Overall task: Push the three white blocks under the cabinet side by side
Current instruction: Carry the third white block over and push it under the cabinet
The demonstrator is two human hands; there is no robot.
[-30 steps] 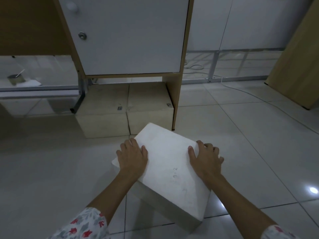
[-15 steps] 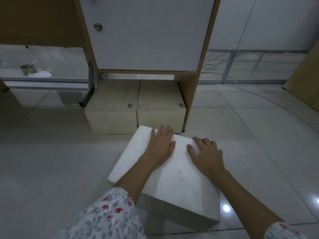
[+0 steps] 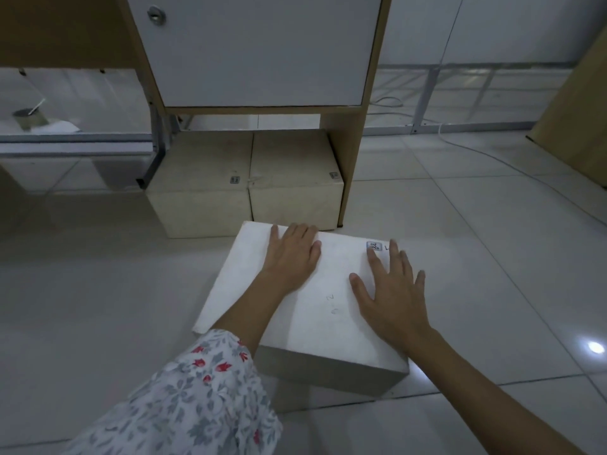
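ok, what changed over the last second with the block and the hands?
The large white rectangular block was turned and slid closer to the two cream blocks under the wooden cabinet. The left hand moved from its left edge to the far top edge; the right hand stays flat on top. The cream blocks did not shift.

Three white blocks (image 3: 315, 300) (image 3: 200, 188) (image 3: 295, 182), two hands (image 3: 292, 254) (image 3: 391, 290), one cabinet (image 3: 262, 50)

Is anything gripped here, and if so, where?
Nothing gripped: left hand and right hand lie flat, palms down, on the top face of the white block.
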